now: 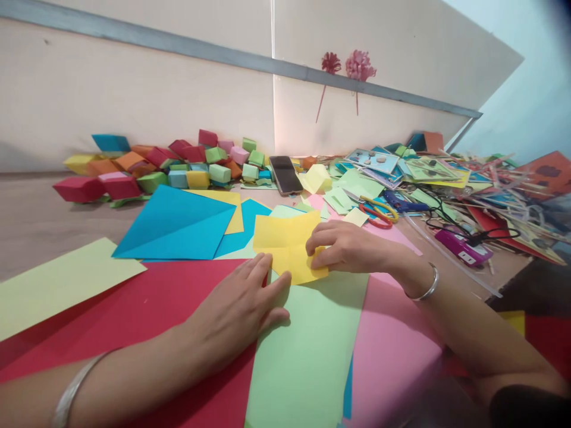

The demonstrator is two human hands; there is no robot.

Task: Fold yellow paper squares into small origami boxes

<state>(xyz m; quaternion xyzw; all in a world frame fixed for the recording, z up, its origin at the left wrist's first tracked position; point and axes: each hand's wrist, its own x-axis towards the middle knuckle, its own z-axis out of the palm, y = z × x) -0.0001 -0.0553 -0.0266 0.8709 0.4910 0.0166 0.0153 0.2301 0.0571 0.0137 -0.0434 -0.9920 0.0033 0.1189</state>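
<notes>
A small yellow paper [289, 238] with crossing fold creases lies over the top of a light green sheet [307, 351]. My left hand [243, 303] rests flat on the red sheet [178, 297] and the green one, fingers spread, its fingertips at the yellow paper's lower left edge. On the paper's right side, my right hand [345, 246] has its thumb and curled fingers closed on the edge. The fingers hide part of that edge.
Folded paper boxes [196, 154] line the wall at the left. A phone [285, 175], scissors [379, 211], a glue gun [404, 203] and a purple power adapter [464, 246] lie beyond my hands. Blue sheets [178, 223] and a pink sheet [392, 345] flank the green one.
</notes>
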